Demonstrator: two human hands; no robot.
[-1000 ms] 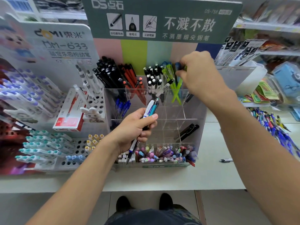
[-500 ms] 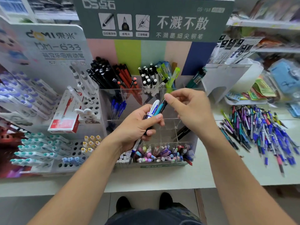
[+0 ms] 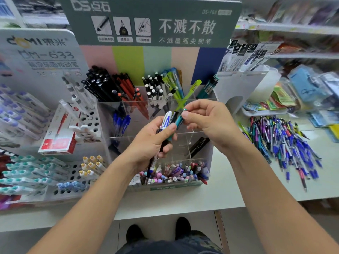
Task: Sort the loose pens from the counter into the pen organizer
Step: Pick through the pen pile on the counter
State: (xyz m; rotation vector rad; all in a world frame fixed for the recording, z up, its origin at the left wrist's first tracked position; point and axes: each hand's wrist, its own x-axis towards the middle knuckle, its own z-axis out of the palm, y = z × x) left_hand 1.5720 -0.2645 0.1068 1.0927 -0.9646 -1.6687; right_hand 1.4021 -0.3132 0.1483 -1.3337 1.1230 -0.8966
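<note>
Left hand [image 3: 152, 142] grips upright pens [image 3: 171, 120]; right hand [image 3: 207, 121] pinches teal pen [image 3: 179, 120] top.

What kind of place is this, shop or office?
Most likely a stationery shop: a branded pen organizer with a printed header sign, a heap of loose pens on the counter, and shelves of packaged goods behind.

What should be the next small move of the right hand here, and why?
Probably pull the teal pen up out of the bundle and carry it to the teal pens in the organizer. The right hand already pinches its top, while the left hand grips the other pens.
</note>
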